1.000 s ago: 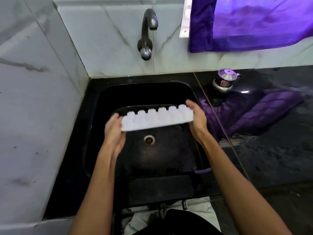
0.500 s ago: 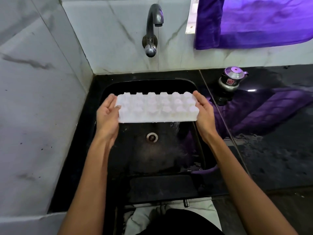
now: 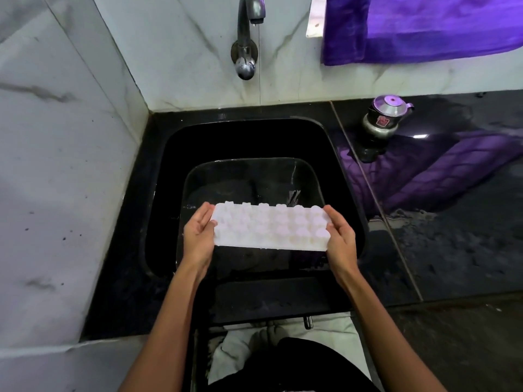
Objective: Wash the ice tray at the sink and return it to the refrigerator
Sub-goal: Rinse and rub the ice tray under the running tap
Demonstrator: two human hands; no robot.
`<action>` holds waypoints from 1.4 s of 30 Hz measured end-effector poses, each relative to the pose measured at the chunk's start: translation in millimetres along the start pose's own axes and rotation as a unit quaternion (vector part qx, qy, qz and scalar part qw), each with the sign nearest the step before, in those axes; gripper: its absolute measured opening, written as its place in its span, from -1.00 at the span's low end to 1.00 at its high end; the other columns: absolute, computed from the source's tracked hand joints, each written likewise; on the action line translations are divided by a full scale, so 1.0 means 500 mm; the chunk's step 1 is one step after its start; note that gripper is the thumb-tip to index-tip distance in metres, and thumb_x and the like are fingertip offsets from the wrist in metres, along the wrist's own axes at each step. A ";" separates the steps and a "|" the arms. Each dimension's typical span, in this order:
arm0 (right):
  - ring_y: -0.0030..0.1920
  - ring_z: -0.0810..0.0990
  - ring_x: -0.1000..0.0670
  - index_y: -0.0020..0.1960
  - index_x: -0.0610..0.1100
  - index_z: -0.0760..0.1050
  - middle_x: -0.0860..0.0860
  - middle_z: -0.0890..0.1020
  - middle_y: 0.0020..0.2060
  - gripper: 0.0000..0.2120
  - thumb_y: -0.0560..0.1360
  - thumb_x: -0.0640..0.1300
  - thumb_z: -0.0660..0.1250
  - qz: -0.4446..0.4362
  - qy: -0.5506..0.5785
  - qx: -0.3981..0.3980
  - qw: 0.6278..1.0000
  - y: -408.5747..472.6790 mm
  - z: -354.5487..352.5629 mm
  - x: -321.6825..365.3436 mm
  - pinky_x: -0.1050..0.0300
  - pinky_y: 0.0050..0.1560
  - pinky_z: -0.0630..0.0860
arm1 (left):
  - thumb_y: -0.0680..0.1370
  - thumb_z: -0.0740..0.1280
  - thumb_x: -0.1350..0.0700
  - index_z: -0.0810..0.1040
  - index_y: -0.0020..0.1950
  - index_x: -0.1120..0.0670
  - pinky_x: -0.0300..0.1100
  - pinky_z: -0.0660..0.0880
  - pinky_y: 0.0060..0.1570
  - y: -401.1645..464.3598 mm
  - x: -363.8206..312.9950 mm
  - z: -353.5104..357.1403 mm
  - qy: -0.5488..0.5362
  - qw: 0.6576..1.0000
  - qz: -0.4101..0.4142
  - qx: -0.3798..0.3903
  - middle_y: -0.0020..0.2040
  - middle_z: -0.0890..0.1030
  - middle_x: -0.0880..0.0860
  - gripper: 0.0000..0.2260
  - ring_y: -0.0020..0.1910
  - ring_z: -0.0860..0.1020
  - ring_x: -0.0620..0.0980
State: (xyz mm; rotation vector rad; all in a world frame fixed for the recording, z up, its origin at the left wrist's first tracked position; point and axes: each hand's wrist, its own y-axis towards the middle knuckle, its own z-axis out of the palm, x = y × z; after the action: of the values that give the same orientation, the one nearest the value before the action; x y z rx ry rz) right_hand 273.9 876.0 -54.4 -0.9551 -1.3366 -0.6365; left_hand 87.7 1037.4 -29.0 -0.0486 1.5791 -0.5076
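Ice tray: A white ice tray (image 3: 270,229) was held level and underside-up over the black sink (image 3: 249,142), its moulded bumps facing the camera.
Left hand: The left hand (image 3: 198,239) gripped the tray's short end at 9 o'clock, thumb on top and fingers curled beneath the edge.
Right hand: The right hand (image 3: 341,240) held the opposite short end at 3 o'clock in the same way, thumb lying along the rim.
Sink: The basin sat between the person's forearms, with the tray above its nearer half; the drain was hidden behind the tray.
Tap: A metal tap (image 3: 247,38) stood on the marble wall at 12 o'clock from the tray, a thin thread of water falling from its spout.
Counter: A small steel lidded pot (image 3: 386,116) stood on the wet black counter (image 3: 452,236) at 2 o'clock, well apart from the tray.
Wall: A purple cloth (image 3: 424,26) hung at 1 o'clock, above the counter.
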 end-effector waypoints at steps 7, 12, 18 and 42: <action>0.36 0.40 0.08 0.41 -0.10 0.35 0.03 0.44 0.36 -0.62 0.61 -0.26 0.11 -0.039 -0.011 0.005 0.999 -0.010 -0.024 0.048 0.02 0.40 0.35 | 0.59 0.13 0.43 0.29 0.47 0.21 -0.05 0.32 0.41 -0.030 -0.010 0.014 -0.011 0.999 0.031 -0.017 0.41 0.43 0.11 -0.56 0.37 0.42 -0.03; 0.35 0.42 0.10 0.42 -0.15 0.35 0.03 0.46 0.35 -0.63 0.63 -0.25 0.09 -0.088 -0.010 0.014 0.996 0.003 -0.022 0.088 0.15 0.35 0.37 | 0.61 0.15 0.38 0.31 0.47 0.15 -0.14 0.36 0.37 -0.045 -0.037 0.008 -0.021 0.996 0.086 -0.027 0.38 0.46 0.00 -0.58 0.35 0.44 -0.13; 0.34 0.42 0.05 0.41 -0.13 0.35 0.01 0.47 0.32 -0.62 0.62 -0.27 0.06 -0.020 -0.077 0.046 0.996 -0.029 -0.015 0.025 0.03 0.37 0.38 | 0.59 0.18 0.40 0.31 0.47 0.16 -0.06 0.35 0.39 -0.062 -0.002 -0.003 -0.035 0.995 0.062 -0.073 0.37 0.47 0.03 -0.55 0.34 0.45 -0.11; 0.40 0.35 0.09 0.44 -0.18 0.30 -0.04 0.41 0.39 -0.62 0.64 -0.19 0.07 -0.007 -0.140 0.169 0.976 0.034 0.015 0.101 0.11 0.43 0.28 | 0.61 0.19 0.22 0.49 0.21 0.17 -0.20 0.47 -0.02 -0.011 -0.053 -0.017 -0.026 0.997 -0.050 -0.051 -0.02 0.60 0.06 -0.80 -0.09 0.58 -0.05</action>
State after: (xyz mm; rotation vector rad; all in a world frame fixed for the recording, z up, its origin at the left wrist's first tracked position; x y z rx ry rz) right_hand 292.5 897.7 -8.8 -0.7760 -1.6404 -0.2749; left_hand 80.3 1043.9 -2.2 -0.2189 1.5557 -0.4993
